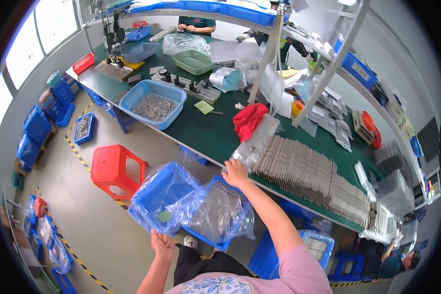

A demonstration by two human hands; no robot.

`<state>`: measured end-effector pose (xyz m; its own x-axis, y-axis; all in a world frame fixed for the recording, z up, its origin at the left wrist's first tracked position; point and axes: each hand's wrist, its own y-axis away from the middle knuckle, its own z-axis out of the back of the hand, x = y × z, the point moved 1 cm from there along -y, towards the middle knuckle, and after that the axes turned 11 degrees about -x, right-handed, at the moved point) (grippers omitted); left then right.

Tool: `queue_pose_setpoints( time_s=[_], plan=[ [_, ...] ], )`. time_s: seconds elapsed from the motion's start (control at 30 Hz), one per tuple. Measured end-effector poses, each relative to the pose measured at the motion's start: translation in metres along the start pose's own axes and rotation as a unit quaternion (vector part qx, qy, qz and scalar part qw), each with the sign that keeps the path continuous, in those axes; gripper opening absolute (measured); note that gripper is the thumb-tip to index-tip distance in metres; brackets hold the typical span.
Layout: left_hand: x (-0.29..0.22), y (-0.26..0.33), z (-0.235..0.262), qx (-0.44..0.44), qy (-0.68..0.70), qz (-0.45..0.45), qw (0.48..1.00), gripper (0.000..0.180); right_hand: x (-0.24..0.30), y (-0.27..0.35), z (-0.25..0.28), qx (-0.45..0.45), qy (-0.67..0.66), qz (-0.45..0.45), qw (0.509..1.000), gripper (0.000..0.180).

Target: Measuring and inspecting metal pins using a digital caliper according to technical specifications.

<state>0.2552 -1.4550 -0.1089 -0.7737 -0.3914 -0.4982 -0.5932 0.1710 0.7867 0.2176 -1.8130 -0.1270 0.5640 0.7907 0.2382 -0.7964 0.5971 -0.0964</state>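
Observation:
My right hand (235, 172) is at the front edge of the green table (201, 134), fingers on a clear plastic bag of small metal parts (256, 143) that lies beside long rows of grey metal pieces (304, 171). Below the table edge, my left hand (161, 243) grips the near rim of a blue bin lined with clear plastic (159, 196). A second blue bin (215, 215), holding bagged metal parts, sits against the first one, under my right forearm.
A red stool (115, 169) stands on the floor to the left. On the table are a blue tub of metal bits (154, 103), a red cloth (249, 120) and a green tray (195, 61). Blue crates (308, 250) sit under the table. Other people work at the far side and lower right.

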Motion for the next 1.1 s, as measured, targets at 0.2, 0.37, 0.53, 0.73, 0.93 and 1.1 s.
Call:
queue_pose_setpoints(
  time_s=[0.2,0.37,0.53,0.73,0.93,1.1],
  plan=[
    [-0.04,-0.044,-0.109,0.03,-0.144,-0.092,0.985,0.046,-0.004,-0.124,-0.056,-0.091,-0.033,-0.1,0.99,0.062],
    [-0.059,-0.116,-0.25,0.148,-0.237,-0.115,0.953,0.025,0.008,-0.134,-0.075,-0.244,0.064,-0.15,0.956,0.06],
    [-0.03,-0.209,-0.438,0.317,-0.205,-0.016,0.926,0.022,0.008,-0.141,-0.068,-0.199,0.028,-0.156,0.967,0.059],
    [0.001,-0.286,-0.637,0.331,-0.081,0.114,0.933,0.047,0.011,-0.152,-0.06,-0.151,0.022,-0.172,0.973,0.061],
    [0.005,-0.302,-0.703,0.276,0.035,0.068,0.958,0.048,0.007,-0.153,-0.065,-0.137,0.042,-0.187,0.972,0.062],
    [-0.049,-0.282,-0.664,0.254,-0.101,-0.092,0.958,0.027,0.01,-0.155,-0.06,-0.133,0.021,-0.19,0.972,0.062]
  ],
)
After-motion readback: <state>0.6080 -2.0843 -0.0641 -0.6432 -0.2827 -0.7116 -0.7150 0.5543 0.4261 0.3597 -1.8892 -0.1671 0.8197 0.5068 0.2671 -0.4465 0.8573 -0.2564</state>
